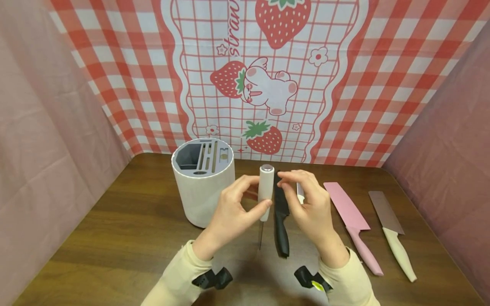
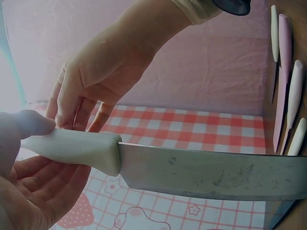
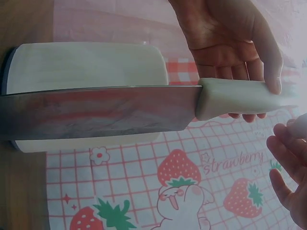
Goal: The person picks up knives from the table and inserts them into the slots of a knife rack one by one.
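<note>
My left hand (image 1: 233,208) pinches the white handle of a kitchen knife (image 1: 266,187) between thumb and fingers. The knife is upright in the head view, blade down and handle end up. Its broad, smudged metal blade (image 2: 206,172) shows fully side-on in both wrist views. My right hand (image 1: 311,208) is just right of the handle, fingers loosely bent. A gap separates it from the handle in the right wrist view. Beyond my hands, a black knife (image 1: 282,229) lies on the table, its upper part close to the right fingertips.
A round white knife block (image 1: 203,195) with a grey slotted top stands left of the held knife. To the right lie a pink knife (image 1: 346,208) and a cream-handled knife (image 1: 398,250). Another light-handled knife (image 1: 300,195) is mostly hidden behind my right hand. A strawberry-print cloth (image 1: 337,140) hangs behind.
</note>
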{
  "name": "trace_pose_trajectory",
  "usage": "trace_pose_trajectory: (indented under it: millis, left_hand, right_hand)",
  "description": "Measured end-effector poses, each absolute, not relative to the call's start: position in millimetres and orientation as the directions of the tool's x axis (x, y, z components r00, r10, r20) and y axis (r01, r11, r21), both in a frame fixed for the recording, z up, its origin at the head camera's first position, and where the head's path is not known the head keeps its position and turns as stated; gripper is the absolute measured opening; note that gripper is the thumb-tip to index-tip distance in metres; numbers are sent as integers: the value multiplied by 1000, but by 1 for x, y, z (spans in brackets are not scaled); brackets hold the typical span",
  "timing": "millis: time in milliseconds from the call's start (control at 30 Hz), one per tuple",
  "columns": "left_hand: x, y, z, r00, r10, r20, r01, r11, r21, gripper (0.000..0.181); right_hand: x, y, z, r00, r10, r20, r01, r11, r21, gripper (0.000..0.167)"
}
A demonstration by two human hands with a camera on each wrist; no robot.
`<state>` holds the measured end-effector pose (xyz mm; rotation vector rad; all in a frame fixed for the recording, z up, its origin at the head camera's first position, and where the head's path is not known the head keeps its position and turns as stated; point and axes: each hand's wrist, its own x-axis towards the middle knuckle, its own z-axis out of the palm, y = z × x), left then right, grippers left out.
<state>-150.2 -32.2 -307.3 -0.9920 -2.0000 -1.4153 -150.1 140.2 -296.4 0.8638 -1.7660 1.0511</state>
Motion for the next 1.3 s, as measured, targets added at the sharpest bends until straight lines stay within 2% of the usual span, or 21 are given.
trace_pose_trajectory:
  millis: [300, 700, 967, 1300]
  left_hand:
    - [-150, -34, -304, -611, 261, 748, 792, 196, 578, 32]
    - [-150, -42, -298, -603, 212, 769, 796, 217, 564, 30]
    - [-154, -46, -285, -599, 228, 768, 801, 180, 571, 32]
    - [-157, -54, -272, -609, 187, 771, 793, 159, 588, 33]
  right_hand:
    - [-152, 144, -304, -357, -121, 926, -865, 417, -279, 13]
    - [-154, 150, -314, -384, -104, 917, -853, 420, -310, 13]
    - [-155, 152, -313, -403, -117, 908, -835, 452, -312, 13]
    - [-157, 155, -315, -433, -117, 894, -812, 482, -330, 14]
